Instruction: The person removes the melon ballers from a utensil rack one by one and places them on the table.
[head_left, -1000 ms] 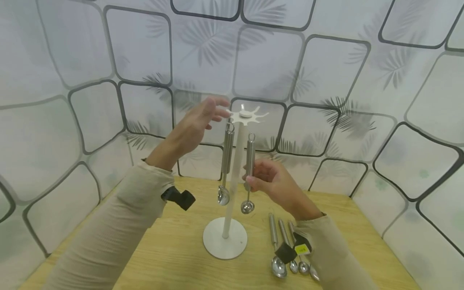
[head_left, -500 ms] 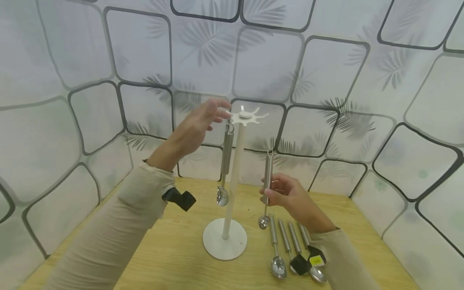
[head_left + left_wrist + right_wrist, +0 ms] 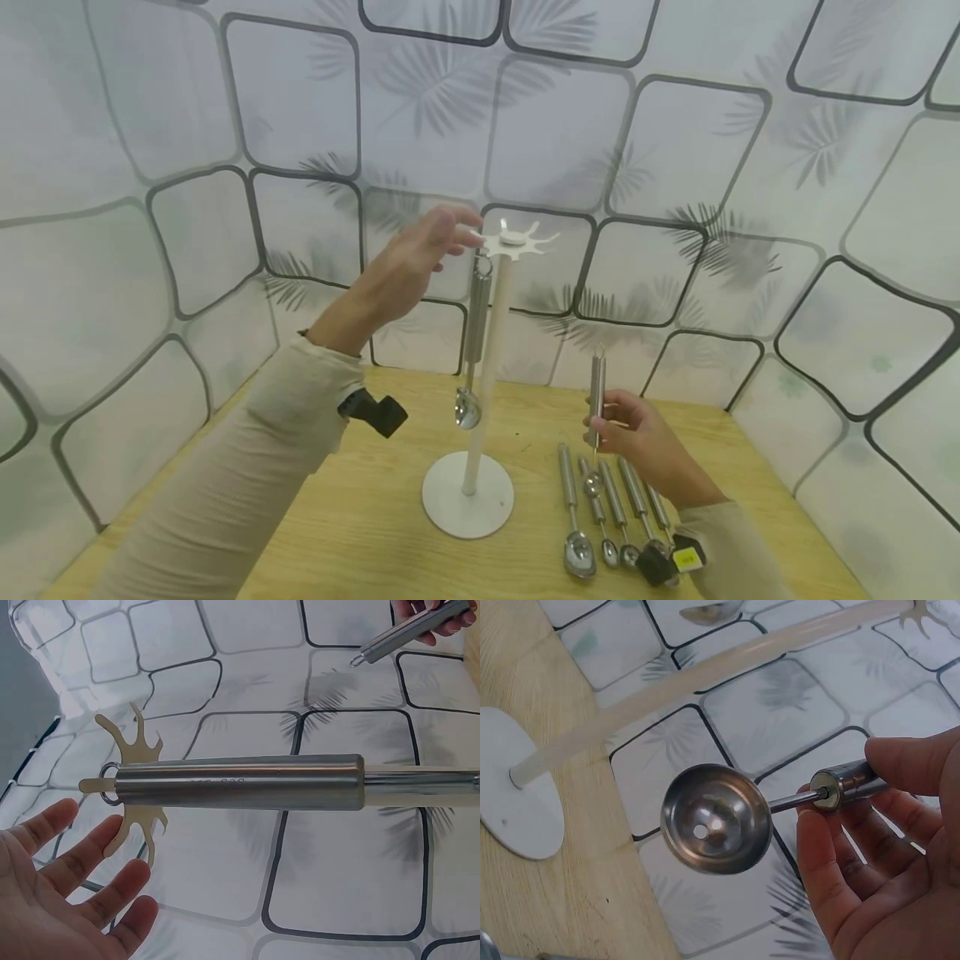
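Observation:
A steel melon baller [image 3: 597, 383] is pinched by its handle between the thumb and fingers of my right hand [image 3: 641, 433]. It is held upright, ring at the top and small round bowl low. The right wrist view shows its hollow bowl [image 3: 716, 817] close up. A steel scoop [image 3: 477, 317] hangs by its ring from one hook of the white stand [image 3: 491, 367]. Beside that hook my left hand [image 3: 408, 262] is raised, fingers extended and spread. In the left wrist view its fingertips reach right to the hooks [image 3: 124, 829], with nothing gripped.
Several steel scoops and spoons [image 3: 579, 554] lie side by side on the wooden table [image 3: 360, 508], right of the stand's round base [image 3: 450, 517]. Patterned cloth walls [image 3: 555, 142] rise behind and on both sides. The right sleeve [image 3: 723, 542] overlaps some of the tools.
My right hand has carried the melon baller away from the stand, right and down, toward the tools on the table. The left hand has stayed by the hooks, and the hanging scoop remains there.

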`<state>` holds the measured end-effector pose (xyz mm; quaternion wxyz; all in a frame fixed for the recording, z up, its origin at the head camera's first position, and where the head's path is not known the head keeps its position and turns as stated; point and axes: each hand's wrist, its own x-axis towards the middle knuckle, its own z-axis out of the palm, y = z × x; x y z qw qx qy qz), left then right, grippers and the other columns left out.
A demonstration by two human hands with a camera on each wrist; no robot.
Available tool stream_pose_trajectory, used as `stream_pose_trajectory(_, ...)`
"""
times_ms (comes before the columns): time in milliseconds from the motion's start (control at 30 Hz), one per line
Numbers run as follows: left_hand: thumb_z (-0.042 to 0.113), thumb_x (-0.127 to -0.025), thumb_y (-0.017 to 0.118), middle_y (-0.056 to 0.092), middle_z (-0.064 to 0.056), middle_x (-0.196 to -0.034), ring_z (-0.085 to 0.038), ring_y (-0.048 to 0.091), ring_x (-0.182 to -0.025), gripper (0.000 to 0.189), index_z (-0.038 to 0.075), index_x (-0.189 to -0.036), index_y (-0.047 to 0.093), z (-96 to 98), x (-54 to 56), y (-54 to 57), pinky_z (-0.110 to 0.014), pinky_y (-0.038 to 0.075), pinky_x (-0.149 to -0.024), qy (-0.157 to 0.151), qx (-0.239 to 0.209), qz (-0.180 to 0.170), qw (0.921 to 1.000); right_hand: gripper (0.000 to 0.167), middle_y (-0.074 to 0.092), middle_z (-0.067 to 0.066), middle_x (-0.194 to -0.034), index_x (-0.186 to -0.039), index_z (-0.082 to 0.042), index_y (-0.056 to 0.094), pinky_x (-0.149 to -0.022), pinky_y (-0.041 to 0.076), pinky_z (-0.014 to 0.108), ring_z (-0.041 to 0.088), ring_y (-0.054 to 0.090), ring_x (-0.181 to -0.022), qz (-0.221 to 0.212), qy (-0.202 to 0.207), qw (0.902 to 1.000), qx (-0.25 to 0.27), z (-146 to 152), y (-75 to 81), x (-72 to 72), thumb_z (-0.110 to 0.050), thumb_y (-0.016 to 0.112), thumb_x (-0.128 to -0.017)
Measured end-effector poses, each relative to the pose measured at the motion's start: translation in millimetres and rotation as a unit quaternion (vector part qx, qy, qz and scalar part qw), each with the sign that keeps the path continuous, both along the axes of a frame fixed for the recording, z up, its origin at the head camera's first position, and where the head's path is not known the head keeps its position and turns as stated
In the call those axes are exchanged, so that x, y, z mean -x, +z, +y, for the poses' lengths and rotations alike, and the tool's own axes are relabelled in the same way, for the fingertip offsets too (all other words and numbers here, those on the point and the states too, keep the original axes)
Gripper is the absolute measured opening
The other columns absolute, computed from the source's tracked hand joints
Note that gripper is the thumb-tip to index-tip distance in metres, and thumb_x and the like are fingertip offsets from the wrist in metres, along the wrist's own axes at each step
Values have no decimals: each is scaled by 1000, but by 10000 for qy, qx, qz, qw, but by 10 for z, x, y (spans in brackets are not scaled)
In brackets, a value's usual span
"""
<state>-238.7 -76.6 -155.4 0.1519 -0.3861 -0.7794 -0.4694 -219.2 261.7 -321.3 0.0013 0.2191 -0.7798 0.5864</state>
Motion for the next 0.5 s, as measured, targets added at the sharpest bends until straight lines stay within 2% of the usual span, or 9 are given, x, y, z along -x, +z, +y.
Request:
stream_pose_trajectory(267, 34, -106, 17, 56, -18, -133, -32, 50, -117, 52, 4, -138, 43, 8, 20, -8, -47, 40, -93, 61, 9, 2, 10000, 34, 61, 13, -106, -126, 8, 43, -83, 54, 38, 22, 63, -95, -409, -399, 9983, -79, 319, -198, 26, -9, 55, -99)
stream_pose_trajectory(500, 34, -106, 16, 57, -16, -133, -32, 50, -118, 51, 4, -138, 44, 9, 28, 4, -47, 39, -94, 107, 29, -22, 9999, 37, 62, 7, -103, -127, 9, 43, -82, 55, 34, 19, 65, -92, -824, -618, 9946, 136, 568, -318, 81, -9, 57, -98)
